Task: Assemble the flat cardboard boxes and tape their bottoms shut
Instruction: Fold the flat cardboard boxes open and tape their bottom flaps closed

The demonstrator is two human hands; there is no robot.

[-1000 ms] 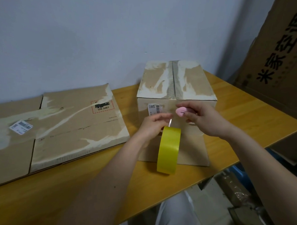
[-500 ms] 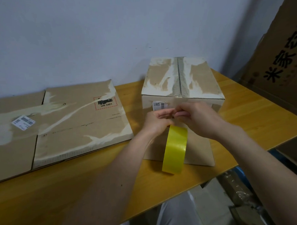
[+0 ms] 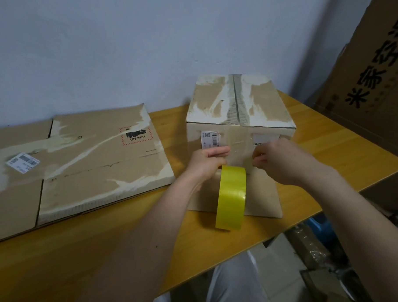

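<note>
Holding tape roll [image 3: 230, 199] — left hand [image 3: 206, 162].

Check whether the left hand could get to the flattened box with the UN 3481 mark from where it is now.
Probably yes. The flattened box lies open on the table to that side with nothing between, but the left hand holds the yellow tape roll.

Soft, even indoor light, moderately bright, coming from above and somewhat to the left; the wall [image 3: 120, 51] reads pale blue-grey, with a broad dim shadow in its right corner; the box [image 3: 237, 108] casts a faint shadow on the table [image 3: 107, 257]; the tape roll [image 3: 231, 197] shows mild sheen; straight lines bow at the edges; the lower right corner is dark and slightly soft.
</note>
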